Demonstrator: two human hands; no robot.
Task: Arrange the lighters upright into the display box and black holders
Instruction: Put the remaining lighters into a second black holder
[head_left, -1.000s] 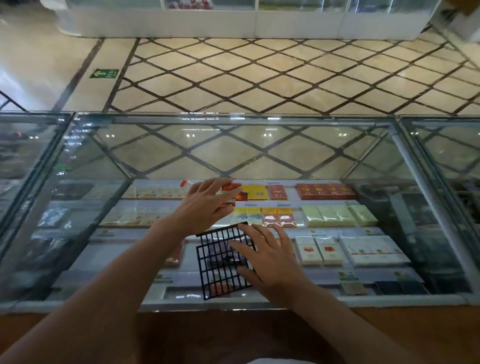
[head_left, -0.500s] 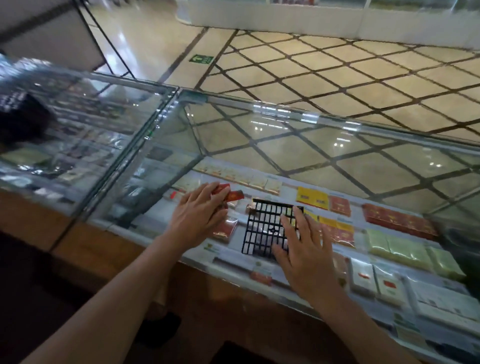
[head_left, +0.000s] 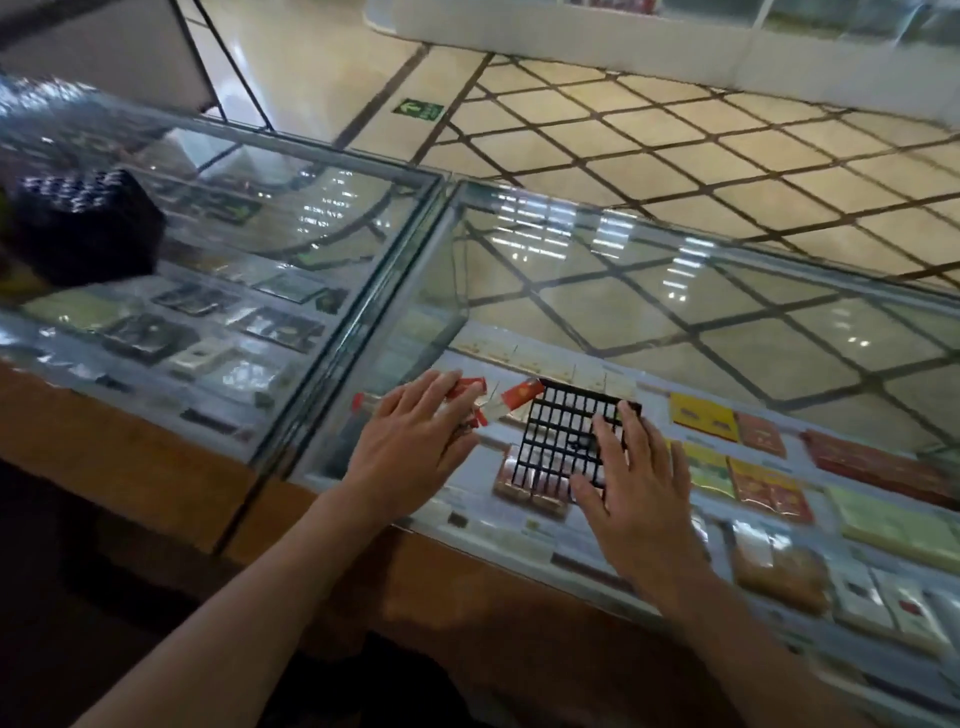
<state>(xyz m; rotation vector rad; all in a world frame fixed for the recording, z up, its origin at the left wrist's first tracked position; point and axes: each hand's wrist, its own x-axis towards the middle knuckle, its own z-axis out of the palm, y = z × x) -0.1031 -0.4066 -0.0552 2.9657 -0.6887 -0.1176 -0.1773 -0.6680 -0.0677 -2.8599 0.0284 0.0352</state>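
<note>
The black holder (head_left: 571, 441) is pressed empty by flat right fingers (head_left: 618, 431); red lighters (head_left: 470, 395) at nine o'clock are covered by the spread left hand (head_left: 410, 447), unplaced.

Views: one, head-worn, wide-angle. Position: above the near wooden edge of the glass-topped table (head_left: 597, 291), close enough that both forearms enter from the bottom edge. Facing: forward and steeply down, the picture tilted so the table runs diagonally from upper left to lower right. Centre of frame: left hand (head_left: 415, 441) and right hand (head_left: 639, 488), side by side. Beyond the hands: tiled floor (head_left: 675, 145) across the upper frame. Left of the left hand: a second glass case (head_left: 270, 218). Edges blurred; straight lines bowed by the lens.
</note>
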